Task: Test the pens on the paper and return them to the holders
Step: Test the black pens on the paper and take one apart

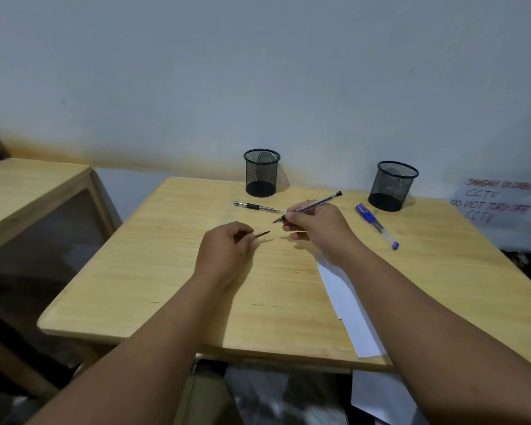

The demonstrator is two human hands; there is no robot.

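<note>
- A person's right hand grips a clear pen over the middle of a wooden table, fingers and thumb curled round the lower barrel.
- The pen slants through the grip: its dark tip pokes out to the left of the fingers, pointing down toward the table, while the long barrel and its black end stick out up and to the right, toward the far side.
- The left hand rests on the table, fingers curled, pinching a small dark cap whose pointed end juts out to the right, just short of the pen's tip and not touching it.
- A second pen with a black grip lies flat beyond the hands, its right end passing behind the right hand.
- A blue pen lies on the table to the right of the right hand, near the right holder.
- The left holder, black mesh like the other, stands upright at the table's far edge.
- White paper lies under the right forearm, reaching the table's near edge.
- A handwritten sign hangs on the wall at right.
</note>
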